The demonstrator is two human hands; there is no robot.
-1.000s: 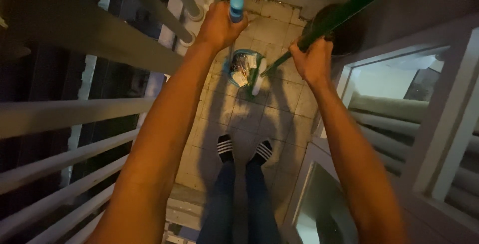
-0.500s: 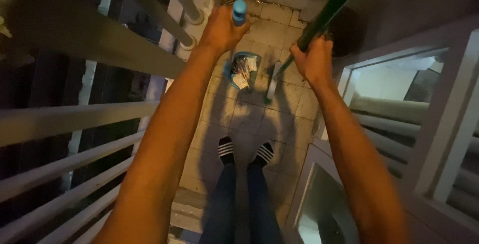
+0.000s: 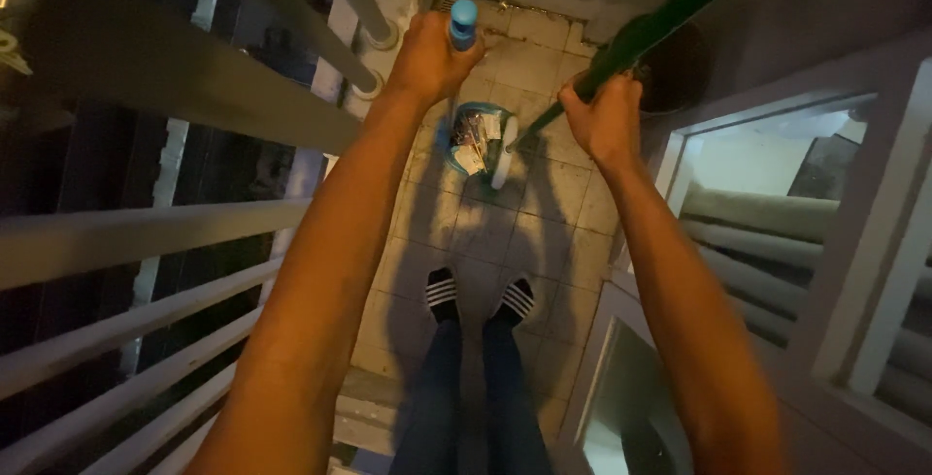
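Pale square floor tiles (image 3: 544, 213) are stretching out far below both my hands on this narrow balcony, dim and shadowed, with my striped slippers (image 3: 442, 293) planted on them nearer to me than the hands. White metal railing bars (image 3: 146, 242) are running along outside my left arm, and a white-framed window (image 3: 777, 203) is sitting just outside my right arm.

My left hand (image 3: 427, 58) is clenching the top of a blue plastic handle (image 3: 463, 24), its capped end poking up past my fingers. My right hand (image 3: 607, 121) is wrapping tightly around a long green broom pole (image 3: 670, 19), which is slanting from above and beyond my right hand down across towards the floor between the two hands. Its pale brush head (image 3: 504, 153) is lying below and between them, touching the edge of a blue dustpan (image 3: 466, 135) holding scraps of litter. That dustpan is hanging directly beneath my left hand, so the left is the nearer one to it. I'm seeing a dark round pot (image 3: 670, 87) just beyond my right hand.
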